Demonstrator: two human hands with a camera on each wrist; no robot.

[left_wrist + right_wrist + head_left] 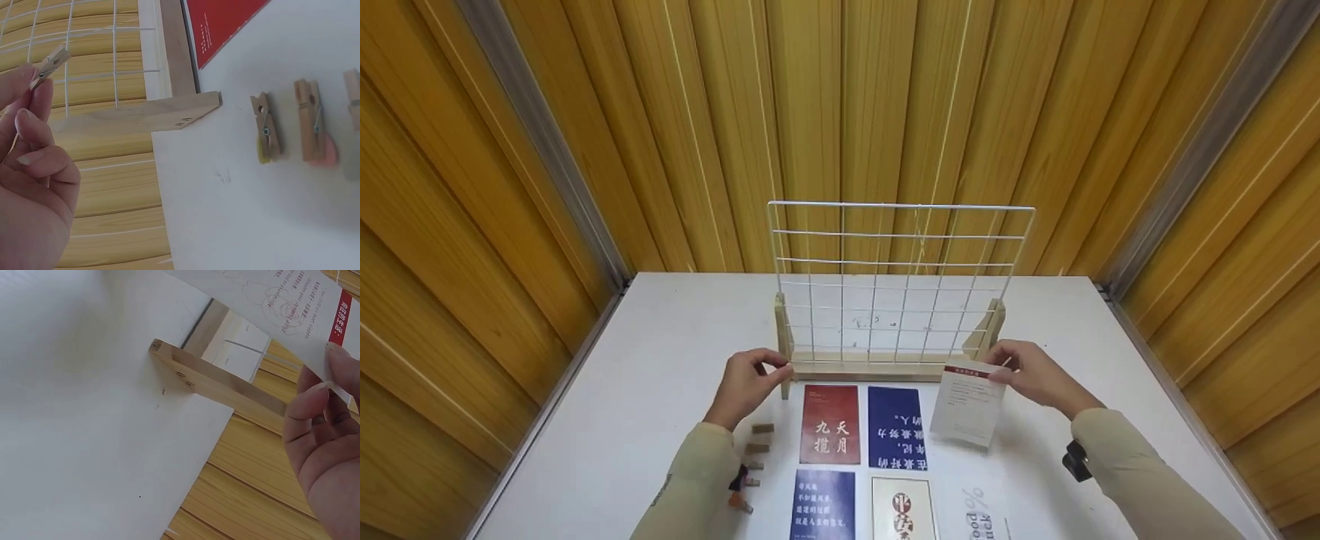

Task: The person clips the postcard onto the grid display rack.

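Note:
My left hand [748, 382] pinches a small wooden clothespin [50, 64] between thumb and fingertips, beside the left foot of a white wire grid rack [900, 285]. In the head view the clothespin is mostly hidden by the fingers. My right hand [1035, 373] pinches a white card [967, 405] with a red band by its upper right corner. That card hangs tilted in front of the rack's right end, and the right wrist view shows line-drawn flowers and text on it. The rack stands upright in a wooden base [877, 369].
Before the base lie a red card [830, 424], a blue card [897, 427], another blue card [823, 502], a cream card [901, 506] and a white card [986, 517]. Several clothespins [267, 126] lie in a column left of them. Wood-patterned panels [840, 97] surround the white table [697, 322].

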